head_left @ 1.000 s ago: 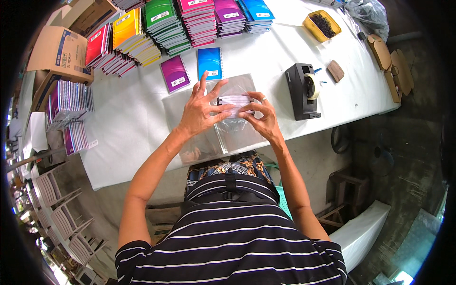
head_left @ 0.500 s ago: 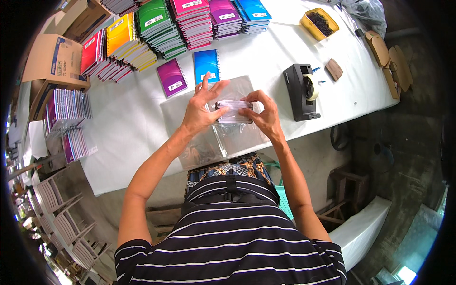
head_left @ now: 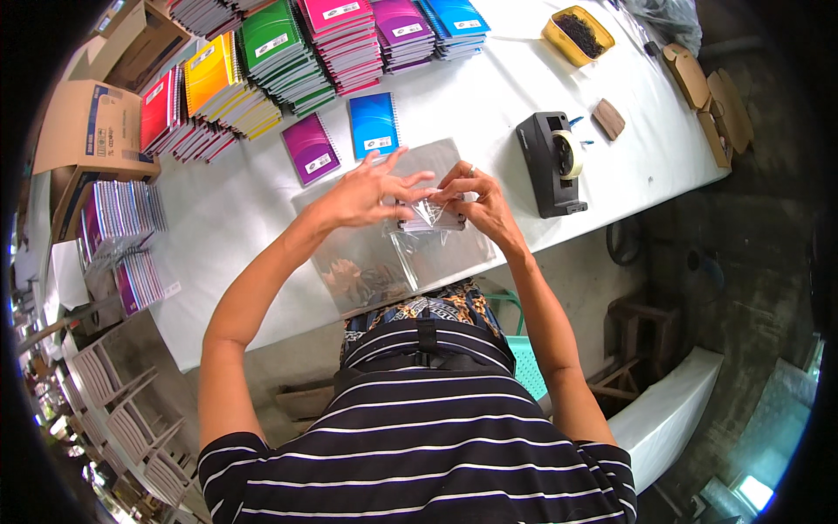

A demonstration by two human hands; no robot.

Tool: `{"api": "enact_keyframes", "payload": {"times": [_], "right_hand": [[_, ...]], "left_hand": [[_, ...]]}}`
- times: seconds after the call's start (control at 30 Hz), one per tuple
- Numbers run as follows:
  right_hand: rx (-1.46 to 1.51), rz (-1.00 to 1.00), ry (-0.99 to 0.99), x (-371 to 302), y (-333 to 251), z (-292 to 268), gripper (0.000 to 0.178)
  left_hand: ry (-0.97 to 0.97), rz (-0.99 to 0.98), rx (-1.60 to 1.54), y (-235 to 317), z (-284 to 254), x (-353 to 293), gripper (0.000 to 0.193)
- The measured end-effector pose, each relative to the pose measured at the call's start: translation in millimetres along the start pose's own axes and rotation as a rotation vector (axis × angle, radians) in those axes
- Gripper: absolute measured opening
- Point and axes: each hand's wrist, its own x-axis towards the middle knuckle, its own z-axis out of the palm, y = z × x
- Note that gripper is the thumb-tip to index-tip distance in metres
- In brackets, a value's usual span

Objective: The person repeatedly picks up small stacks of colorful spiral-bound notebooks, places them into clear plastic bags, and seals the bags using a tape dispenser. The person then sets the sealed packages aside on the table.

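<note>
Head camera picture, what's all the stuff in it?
Notebook stacks: at least six, multicoloured, far side
Loose notebooks: two, purple and blue, before stacks
Notebook bundles: two, purplish, left
Cartons: at least two, brown, left
Small box: one, brown, right edge
Tub: one, yellow, far right
Tape dispenser: one, black, right
Small block: one, brown, beyond dispenser
Plastic bag: one, greyish, far right
Plastic sheets: uncountable, clear, under hands
Wrapped packet: one, whitish, between hands
Table: one, white, middle
Chairs: several, pale, lower left
Seat: one, green, below table
Shirt: one, striped black, bottom
Left hand: one, bare, at packet's left
Right hand: one, bare, at packet's right
</note>
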Motion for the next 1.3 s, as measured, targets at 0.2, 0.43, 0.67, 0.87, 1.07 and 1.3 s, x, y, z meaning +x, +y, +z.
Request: {"api": "enact_keyframes", "payload": {"times": [0.2, 0.43, 0.67, 0.87, 1.07, 1.3], "right_hand": [[-0.938, -0.422, -0.096, -22.1, -25.5, -7.5, 0.035], [-0.503, 0.33, 0.629, -94.1, 56.7, -191.9, 0.041], [0.184, 0.527, 0.35, -88.5, 84.0, -217.9, 0.039], [0.773, 0.0, 0.437, -132.6, 130.2, -186.9, 0.015], [-1.269, 0.413, 0.762, -153.0, 138.5, -184.0, 0.018], [0.584, 0.433, 0.381, -94.5, -36.2, -16.6, 0.027]], "left_hand": [[0.126, 0.008, 0.468, 39.1, 14.0, -22.0, 0.071], [0.221, 0.017, 0.527, 45.4, 29.8, -19.9, 0.072], [0.247, -0.013, 0.593, 50.0, 31.8, -20.7, 0.063], [0.238, -0.032, 0.604, 53.4, 32.0, -23.4, 0.062], [0.267, -0.006, 0.585, 51.4, 37.0, -24.8, 0.062], [0.282, -0.001, 0.557, 42.2, 44.1, -26.1, 0.07]]}}
